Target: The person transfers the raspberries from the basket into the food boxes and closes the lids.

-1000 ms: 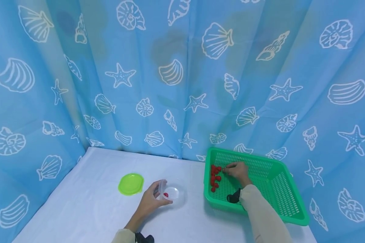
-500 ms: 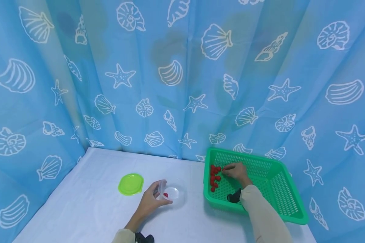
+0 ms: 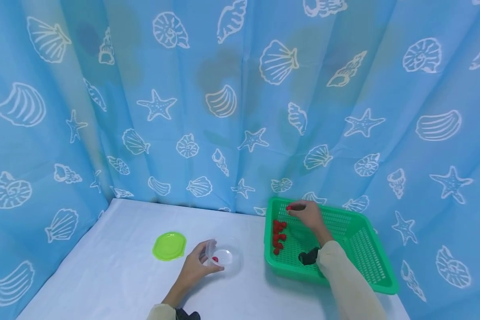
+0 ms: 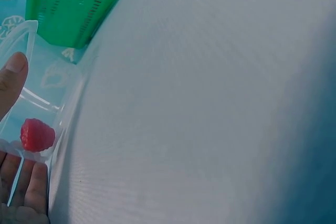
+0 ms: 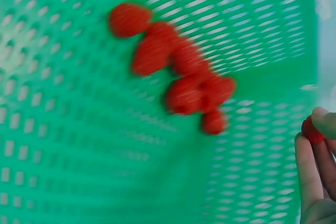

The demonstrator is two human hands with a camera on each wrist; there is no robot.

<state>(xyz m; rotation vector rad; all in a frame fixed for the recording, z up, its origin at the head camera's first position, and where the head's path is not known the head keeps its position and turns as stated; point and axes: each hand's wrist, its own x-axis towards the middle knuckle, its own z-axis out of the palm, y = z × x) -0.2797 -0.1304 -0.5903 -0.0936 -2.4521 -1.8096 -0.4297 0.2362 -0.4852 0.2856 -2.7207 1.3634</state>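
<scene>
My left hand (image 3: 193, 267) grips a clear plastic tub (image 3: 229, 263) by its left side, tilted on the table. One raspberry (image 4: 37, 135) lies inside the tub, near the fingers in the left wrist view. Above the left part of a green basket (image 3: 366, 253), my right hand (image 3: 309, 215) pinches another raspberry (image 5: 313, 130) between thumb and fingertips. Several more raspberries (image 3: 277, 238) lie clustered along the basket's left side, blurred in the right wrist view.
A lime-green lid (image 3: 170, 246) lies on the white-covered table (image 3: 116, 266), left of the tub. Behind the table hangs a blue curtain (image 3: 192, 111) with shell prints. The basket's slotted walls stand up around the right hand.
My right hand has lifted a raspberry up from the basket floor, toward the far rim. The left hand and tub hold their place, and the head view has shifted slightly.
</scene>
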